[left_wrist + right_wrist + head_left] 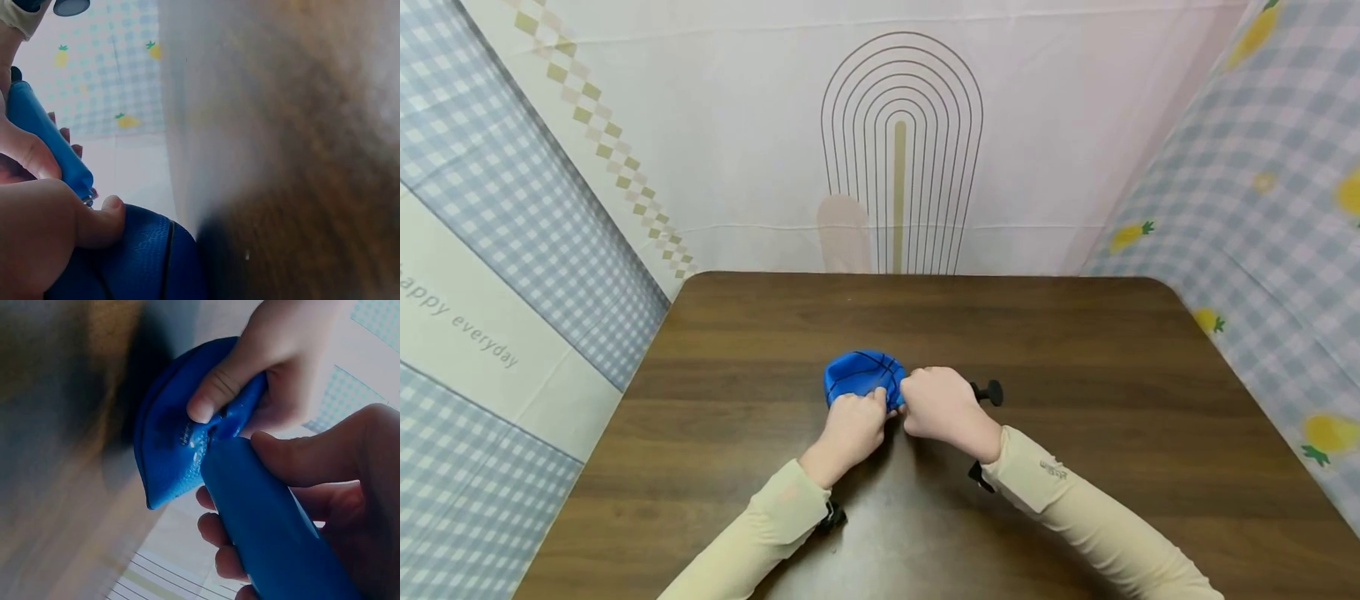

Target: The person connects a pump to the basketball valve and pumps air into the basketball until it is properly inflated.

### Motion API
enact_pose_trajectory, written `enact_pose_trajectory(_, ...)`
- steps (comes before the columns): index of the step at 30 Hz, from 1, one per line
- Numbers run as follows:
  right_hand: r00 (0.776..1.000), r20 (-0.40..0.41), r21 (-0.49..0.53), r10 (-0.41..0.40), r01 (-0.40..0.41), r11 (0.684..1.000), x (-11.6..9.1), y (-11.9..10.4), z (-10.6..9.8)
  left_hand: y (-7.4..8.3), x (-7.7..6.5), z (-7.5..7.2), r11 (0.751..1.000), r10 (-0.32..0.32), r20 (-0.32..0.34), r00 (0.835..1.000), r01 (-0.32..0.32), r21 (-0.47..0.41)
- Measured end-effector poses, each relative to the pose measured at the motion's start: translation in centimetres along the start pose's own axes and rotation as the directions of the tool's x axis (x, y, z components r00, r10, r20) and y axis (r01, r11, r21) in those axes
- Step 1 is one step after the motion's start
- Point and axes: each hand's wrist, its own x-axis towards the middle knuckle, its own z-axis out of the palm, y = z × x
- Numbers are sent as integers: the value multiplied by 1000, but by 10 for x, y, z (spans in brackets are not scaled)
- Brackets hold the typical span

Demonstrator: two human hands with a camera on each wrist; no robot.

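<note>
A blue ball with black seams, sunken and limp, is held close over the middle of the table. My left hand grips it, thumb pressed on its skin near the pump's tip. My right hand is curled round a light-blue hand pump, whose narrow end meets the ball beside the left thumb. A small metal piece shows at that end in the left wrist view. The pump's black handle sticks out to the right past my right hand. Most of the pump is hidden in the head view.
The brown wooden table has rounded far corners. A white curtain with arch lines hangs behind it. Blue checked cloth stands at the left, and checked cloth with pineapples at the right.
</note>
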Motion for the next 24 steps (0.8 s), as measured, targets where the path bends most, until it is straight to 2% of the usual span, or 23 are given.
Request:
enact_pose_trajectory(5,1000,-12,22,14,-14,1000,3,-4,5,-3,0,4,1000,12,-14,1000,-12,-4)
enact_pose_trajectory(10,1000,-12,28,26,-25,999,7,-8,8,-5,-1,6,999,7,-14,1000,-7,-46)
enact_pose_trajectory(19,998,-40,54,49,-46,997,12,-16,15,-6,-1,3,993,-19,57,998,25,-115)
enact_pose_trajectory(24,997,-46,61,60,-58,996,13,-19,19,-8,-1,3,992,4,41,999,2,-129)
